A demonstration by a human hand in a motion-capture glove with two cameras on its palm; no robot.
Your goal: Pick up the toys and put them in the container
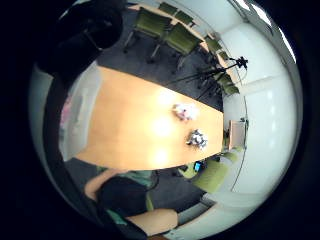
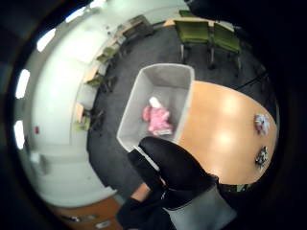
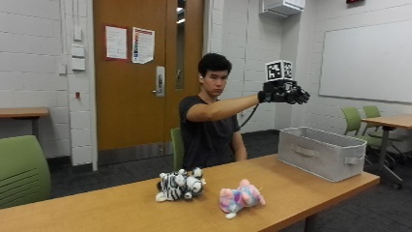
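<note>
My gloved right hand (image 3: 285,93) is raised at head height, above the near end of the grey fabric container (image 3: 322,152) on the table's end. Its fingers hang loosely curled and hold nothing. The thumb side palm view looks down into the container (image 2: 144,86), where a pink toy (image 2: 157,119) lies on the bottom, with the glove's fingers (image 2: 172,165) in front. A zebra toy (image 3: 180,184) and a pastel pink-and-blue plush (image 3: 240,197) lie side by side on the wooden table (image 3: 116,208), well away from the hand. Both also show as the pastel plush (image 1: 185,111) and the zebra toy (image 1: 197,138).
The person sits behind the table with the right arm stretched out. Green chairs (image 3: 22,169) stand around, with another table (image 3: 389,121) behind the container. A tripod (image 1: 220,72) stands on the floor beyond the table.
</note>
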